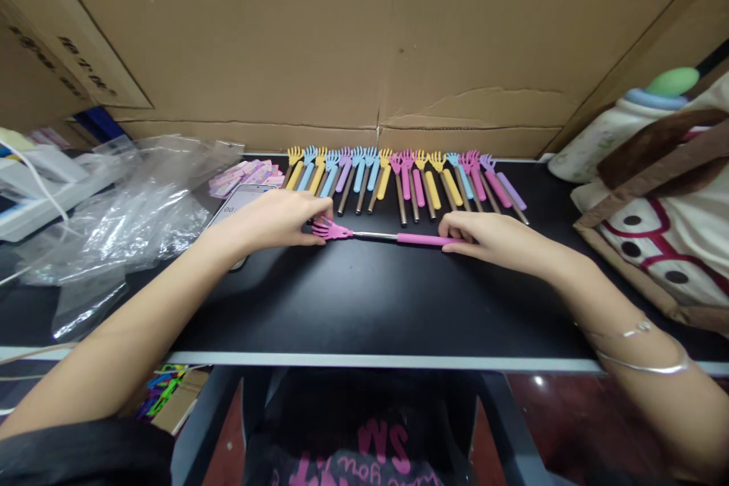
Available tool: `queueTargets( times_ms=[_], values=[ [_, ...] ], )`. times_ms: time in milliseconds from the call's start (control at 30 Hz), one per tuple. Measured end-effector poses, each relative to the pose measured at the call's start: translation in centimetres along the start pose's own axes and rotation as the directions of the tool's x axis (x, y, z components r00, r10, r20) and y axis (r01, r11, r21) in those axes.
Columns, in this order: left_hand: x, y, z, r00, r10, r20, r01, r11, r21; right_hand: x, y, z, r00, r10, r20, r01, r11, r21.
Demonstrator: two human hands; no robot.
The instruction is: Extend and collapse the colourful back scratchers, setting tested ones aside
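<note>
A pink back scratcher with a hand-shaped head and a metal rod lies level across the black table between my hands. My left hand pinches the tips of its claw head. Around the end of its pink grip, the fingers of my right hand are closed. Just behind, several more back scratchers in yellow, blue, purple and pink stand out in a row, claws toward the cardboard. A phone with its screen lit lies partly under my left hand.
Clear plastic bags and pink printed cards lie at the left, near a white power strip. A cloth bag and a bottle stand at the right. A cardboard wall closes the back. The table's pale front edge runs near my body.
</note>
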State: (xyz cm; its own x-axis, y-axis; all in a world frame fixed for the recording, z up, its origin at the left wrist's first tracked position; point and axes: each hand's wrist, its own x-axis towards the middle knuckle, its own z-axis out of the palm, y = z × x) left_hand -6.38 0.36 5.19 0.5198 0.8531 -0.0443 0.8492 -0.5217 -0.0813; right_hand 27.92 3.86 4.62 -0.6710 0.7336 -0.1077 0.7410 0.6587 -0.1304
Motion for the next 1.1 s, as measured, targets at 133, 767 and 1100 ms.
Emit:
queueTargets(
  times_ms=[133,767,1100],
  values=[
    [-0.1,0.1,-0.1,1.0,-0.005,0.004,0.005,1.0,-0.021,0.0,0.0,0.0,1.0,-0.006,-0.007,0.006,1.0,0.003],
    [0.1,0.5,-0.3,0.999,0.037,-0.032,-0.037,0.999,0.005,0.4,-1.2,1.2,0.98,-0.139,-0.143,0.133,0.99,-0.049],
    [0.5,1.7,0.7,0.97,0.169,-0.174,-0.174,0.984,-0.019,0.5,-2.7,2.1,0.962,-0.197,-0.189,0.208,0.977,0.036]
  ],
)
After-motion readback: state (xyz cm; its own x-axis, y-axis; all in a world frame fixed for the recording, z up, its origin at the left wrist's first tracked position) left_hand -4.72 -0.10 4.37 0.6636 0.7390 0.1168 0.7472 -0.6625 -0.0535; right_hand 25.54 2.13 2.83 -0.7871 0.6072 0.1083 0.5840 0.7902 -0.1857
